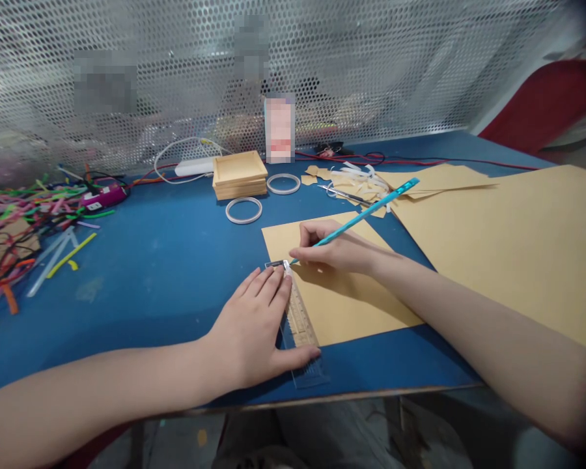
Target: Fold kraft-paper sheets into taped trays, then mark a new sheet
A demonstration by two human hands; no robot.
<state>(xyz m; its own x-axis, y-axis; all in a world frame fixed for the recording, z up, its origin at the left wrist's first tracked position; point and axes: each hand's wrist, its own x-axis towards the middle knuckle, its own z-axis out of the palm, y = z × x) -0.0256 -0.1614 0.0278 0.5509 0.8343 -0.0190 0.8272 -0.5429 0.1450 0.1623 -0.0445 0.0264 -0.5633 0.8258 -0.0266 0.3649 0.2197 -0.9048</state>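
Note:
A clear ruler [300, 319] lies along the left side of a tan sheet of paper [356, 306], partly on it and partly over the blue table. My left hand [254, 326] rests flat on the ruler with its fingers stretched out, the thumb near the ruler's close end. In my right hand [329, 247] is a turquoise pencil [366, 213], held in a writing grip. Its tip meets the paper beside the ruler's far end, just past my left fingertips. Whether a line has been drawn there I cannot tell.
Larger tan sheets [512, 241] cover the table's right side. Behind the paper lie paper scraps [361, 182], two rolls of thin tape [244, 210] and stacked wooden trays [239, 169]. A pile of colourful strips [43, 228] and a purple tool [105, 196] sit at left. Perforated metal mesh [185, 78] stands behind.

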